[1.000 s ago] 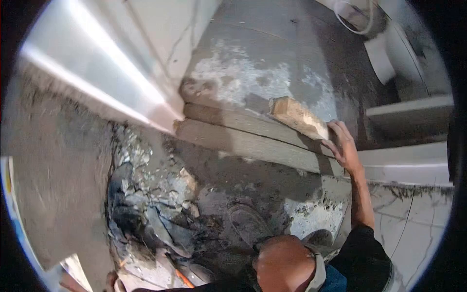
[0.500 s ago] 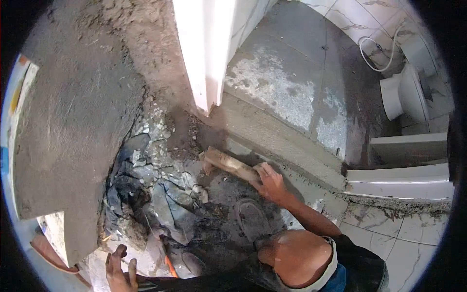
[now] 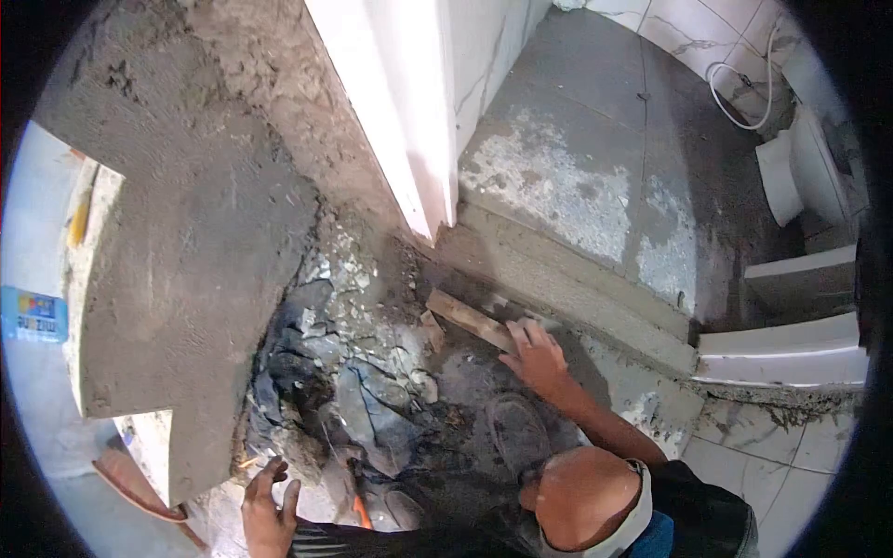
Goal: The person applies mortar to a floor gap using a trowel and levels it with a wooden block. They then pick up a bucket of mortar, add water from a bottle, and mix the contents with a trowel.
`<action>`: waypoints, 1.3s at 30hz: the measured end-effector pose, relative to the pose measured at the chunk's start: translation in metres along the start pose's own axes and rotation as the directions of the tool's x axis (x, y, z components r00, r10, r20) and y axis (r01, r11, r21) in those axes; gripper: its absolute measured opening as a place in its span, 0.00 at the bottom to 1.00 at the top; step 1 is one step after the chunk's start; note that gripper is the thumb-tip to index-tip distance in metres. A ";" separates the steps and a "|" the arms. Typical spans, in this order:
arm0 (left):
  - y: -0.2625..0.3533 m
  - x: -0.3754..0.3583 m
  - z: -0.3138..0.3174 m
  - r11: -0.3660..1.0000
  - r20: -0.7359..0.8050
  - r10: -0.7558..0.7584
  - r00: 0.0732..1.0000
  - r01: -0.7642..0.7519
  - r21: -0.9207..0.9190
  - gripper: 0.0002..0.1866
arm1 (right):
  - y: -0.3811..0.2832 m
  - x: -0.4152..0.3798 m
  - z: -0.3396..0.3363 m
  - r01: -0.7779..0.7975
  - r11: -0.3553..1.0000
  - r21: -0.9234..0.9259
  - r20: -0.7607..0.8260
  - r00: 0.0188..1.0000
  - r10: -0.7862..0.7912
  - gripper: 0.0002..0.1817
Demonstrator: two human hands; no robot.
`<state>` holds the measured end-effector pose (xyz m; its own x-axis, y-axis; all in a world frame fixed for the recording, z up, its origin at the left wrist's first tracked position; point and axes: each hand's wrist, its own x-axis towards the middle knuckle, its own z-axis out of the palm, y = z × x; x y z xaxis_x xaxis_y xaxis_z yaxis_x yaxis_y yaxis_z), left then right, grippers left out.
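Note:
My right hand (image 3: 539, 358) grips the near end of a short wooden board (image 3: 470, 321), fingers over its top. The board lies low beside the cement-covered step (image 3: 567, 274), its far end pointing to the foot of the white door frame. A small brown piece (image 3: 433, 332) is beside that end. My left hand (image 3: 268, 511) is at the lower left, fingers apart and holding nothing. Near it are rubble and crumpled dark sacking (image 3: 372, 409). A tool with an orange handle (image 3: 361, 511) lies to its right; its head is partly hidden.
Smooth grey cement (image 3: 186, 307) covers the raised surface on the left. A blue-labelled bottle (image 3: 35, 314) and a trowel-like brown object (image 3: 135, 484) are beyond its edge. The white door frame (image 3: 400, 121) stands ahead. A toilet (image 3: 805, 172) is at the right. My shoe (image 3: 518, 430) is below.
The board, still in my right hand, has turned flatter and sits closer along the step. The whole view has shifted, so the scene appears further right. My left hand remains raised and empty.

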<state>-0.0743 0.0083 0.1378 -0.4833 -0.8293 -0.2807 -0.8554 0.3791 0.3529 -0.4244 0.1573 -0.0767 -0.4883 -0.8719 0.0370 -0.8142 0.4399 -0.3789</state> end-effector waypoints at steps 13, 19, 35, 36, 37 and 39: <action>0.137 0.088 0.004 0.820 -0.246 0.488 0.837 -0.537 -0.200 0.34 | -0.079 -0.044 -0.241 0.122 0.380 0.917 -0.211 0.956 0.202 0.14; 0.223 0.170 0.051 0.666 -0.516 0.295 0.804 -0.560 -0.492 0.40 | -0.113 -0.043 -0.234 0.539 0.769 0.345 -0.464 0.810 -0.359 0.10; 0.235 0.226 0.026 0.512 -0.719 0.134 0.682 -0.669 -0.538 0.42 | -0.099 -0.053 -0.216 0.441 0.782 0.440 -0.425 0.870 -0.251 0.06; 0.236 0.229 0.024 0.506 -0.755 0.128 0.643 -0.697 -0.508 0.43 | -0.100 -0.053 -0.216 0.436 0.788 0.436 -0.418 0.873 -0.252 0.06; 0.238 0.230 0.024 0.502 -0.756 0.128 0.642 -0.700 -0.509 0.43 | -0.100 -0.053 -0.217 0.431 0.793 0.430 -0.410 0.876 -0.254 0.06; 0.240 0.232 0.024 0.499 -0.727 0.144 0.671 -0.684 -0.533 0.45 | -0.100 -0.053 -0.215 0.429 0.794 0.430 -0.414 0.875 -0.249 0.05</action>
<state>-0.3958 -0.0835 0.1362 -0.3121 -0.8006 0.5115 0.0032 0.5375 0.8433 -0.3846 0.2054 0.1585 -0.3550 -0.7835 0.5100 -0.7214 -0.1173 -0.6825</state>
